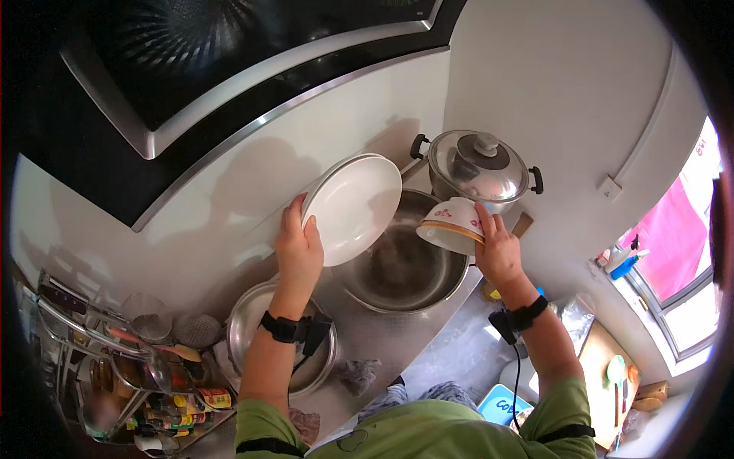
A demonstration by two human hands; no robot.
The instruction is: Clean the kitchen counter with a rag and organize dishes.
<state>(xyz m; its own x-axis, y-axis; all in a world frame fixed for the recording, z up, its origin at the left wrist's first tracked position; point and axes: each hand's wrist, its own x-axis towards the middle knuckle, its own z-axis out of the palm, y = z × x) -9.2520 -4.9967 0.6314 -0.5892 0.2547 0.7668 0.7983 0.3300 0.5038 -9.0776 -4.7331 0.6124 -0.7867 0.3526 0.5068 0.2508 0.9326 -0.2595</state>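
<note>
My left hand [299,252] grips the rim of white plates [355,209], at least two stacked and tilted upright. In my right hand [498,246] is a white bowl with pink flowers and a brownish rim [453,222], tipped with its opening downward; whether it is one bowl or more I cannot tell. Both are held above a large round steel pan [407,275] on the counter. Behind the bowl stands a lidded steel pot [479,163] with black handles. A wide steel basin [238,333] lies partly hidden beneath my left forearm.
A range hood [287,86] overhangs the wall. At lower left stands a metal rack [86,327] with strainers, and bottles [178,416] in its lower part. Crumpled cloths [358,376] lie on the counter [384,338]. At right are a window [676,246] and a wooden board [599,367].
</note>
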